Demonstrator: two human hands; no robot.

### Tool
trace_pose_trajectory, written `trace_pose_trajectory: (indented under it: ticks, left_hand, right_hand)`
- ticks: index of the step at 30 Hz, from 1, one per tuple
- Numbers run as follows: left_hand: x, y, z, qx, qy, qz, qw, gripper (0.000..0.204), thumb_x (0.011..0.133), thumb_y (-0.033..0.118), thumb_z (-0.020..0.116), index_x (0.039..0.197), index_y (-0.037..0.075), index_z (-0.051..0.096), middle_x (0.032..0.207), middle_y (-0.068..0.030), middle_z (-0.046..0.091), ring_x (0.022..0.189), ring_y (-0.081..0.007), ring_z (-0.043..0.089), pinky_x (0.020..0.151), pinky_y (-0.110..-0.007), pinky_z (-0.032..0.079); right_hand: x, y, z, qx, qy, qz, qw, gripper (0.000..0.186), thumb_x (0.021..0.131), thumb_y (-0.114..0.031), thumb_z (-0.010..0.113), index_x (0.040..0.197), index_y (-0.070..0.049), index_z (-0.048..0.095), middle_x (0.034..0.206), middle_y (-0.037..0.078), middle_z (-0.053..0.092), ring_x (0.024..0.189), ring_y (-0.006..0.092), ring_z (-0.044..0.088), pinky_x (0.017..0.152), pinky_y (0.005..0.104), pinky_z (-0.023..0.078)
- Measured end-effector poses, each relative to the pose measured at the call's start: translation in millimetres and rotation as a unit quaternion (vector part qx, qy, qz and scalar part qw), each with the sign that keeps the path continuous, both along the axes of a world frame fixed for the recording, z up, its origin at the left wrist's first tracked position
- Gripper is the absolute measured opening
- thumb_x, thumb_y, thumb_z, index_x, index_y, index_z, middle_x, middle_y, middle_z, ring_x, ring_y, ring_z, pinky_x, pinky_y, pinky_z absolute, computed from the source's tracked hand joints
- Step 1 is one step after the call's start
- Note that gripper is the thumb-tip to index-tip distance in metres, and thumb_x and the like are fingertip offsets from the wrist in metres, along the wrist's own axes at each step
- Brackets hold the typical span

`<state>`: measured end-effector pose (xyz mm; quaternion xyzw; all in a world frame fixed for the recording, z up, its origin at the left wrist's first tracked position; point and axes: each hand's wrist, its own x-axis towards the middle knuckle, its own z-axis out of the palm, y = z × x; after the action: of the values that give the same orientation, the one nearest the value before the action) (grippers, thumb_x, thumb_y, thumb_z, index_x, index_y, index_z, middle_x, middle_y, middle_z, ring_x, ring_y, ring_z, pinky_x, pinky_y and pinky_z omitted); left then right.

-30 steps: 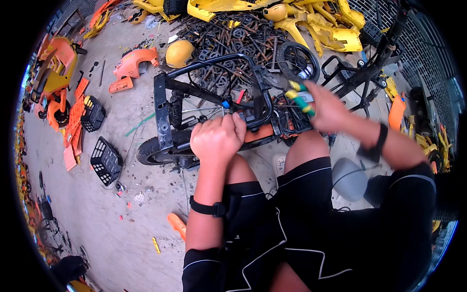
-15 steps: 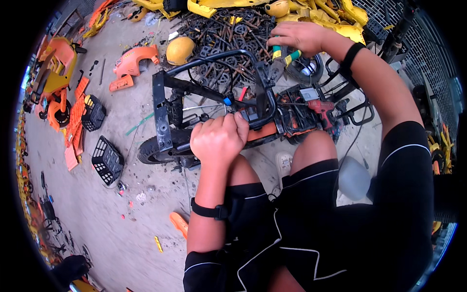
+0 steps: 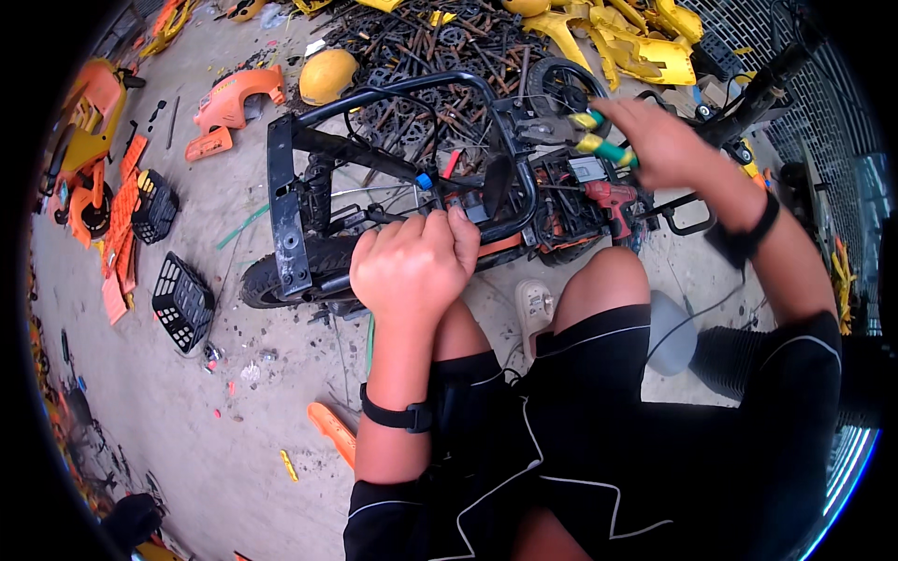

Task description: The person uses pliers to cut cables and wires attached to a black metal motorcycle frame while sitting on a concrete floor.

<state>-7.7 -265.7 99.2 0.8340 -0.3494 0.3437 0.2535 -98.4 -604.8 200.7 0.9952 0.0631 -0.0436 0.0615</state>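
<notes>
My left hand [image 3: 412, 260] is closed round the lower tube of a black metal vehicle frame [image 3: 285, 206], in front of a rear tyre [image 3: 257, 283]. My right hand [image 3: 655, 140] holds a large pair of pliers or cutters [image 3: 610, 151] with green and yellow grips; their jaws are against the right upright of the upper hoop [image 3: 496, 117], where a thin wire or cable shows. What the jaws grip is too small to tell. A red power drill [image 3: 610, 201] rests on exposed electrical parts to the right. A small blue fitting [image 3: 423, 181] sits inside the frame.
Behind the frame lie a heap of dark metal parts [image 3: 412, 37], a wheel [image 3: 561, 89] and yellow panels [image 3: 655, 51]. Orange panels [image 3: 234, 98] and black baskets [image 3: 182, 304] are on the left floor. A grey rounded object [image 3: 669, 332] is by my right leg.
My right hand first rose with the pliers, then came down and rightward, bringing their jaws against the frame's upright. My left hand stays on the tube. The view shifted slightly.
</notes>
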Motion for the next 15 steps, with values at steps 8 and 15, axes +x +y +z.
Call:
trace_pose_trajectory:
  ticks: [8,15]
  left_hand:
    - [-3,-3,1,0.011,0.015,-0.013,1.000,0.037,0.086,0.025,0.070,0.055,0.018,0.050,0.053,0.0011,0.052,0.048,-0.0193,0.054,0.050,-0.035,0.035]
    - [-5,5,7,0.036,0.077,-0.015,0.996,0.028,0.086,0.019,0.068,0.061,0.014,0.055,0.058,-0.0006,0.054,0.053,-0.0221,0.054,0.053,-0.037,0.035]
  right_hand:
    - [136,-56,-5,-0.084,-0.028,0.308,0.947,0.087,0.068,-0.001,0.080,0.149,-0.015,0.051,0.140,0.015,0.056,0.130,0.0392,0.056,0.108,0.0448,0.048]
    - [-22,17,-9,0.010,-0.080,-0.041,0.996,0.094,0.066,-0.004,0.083,0.152,-0.009,0.045,0.120,0.022,0.059,0.115,0.0450,0.059,0.098,0.0501,0.050]
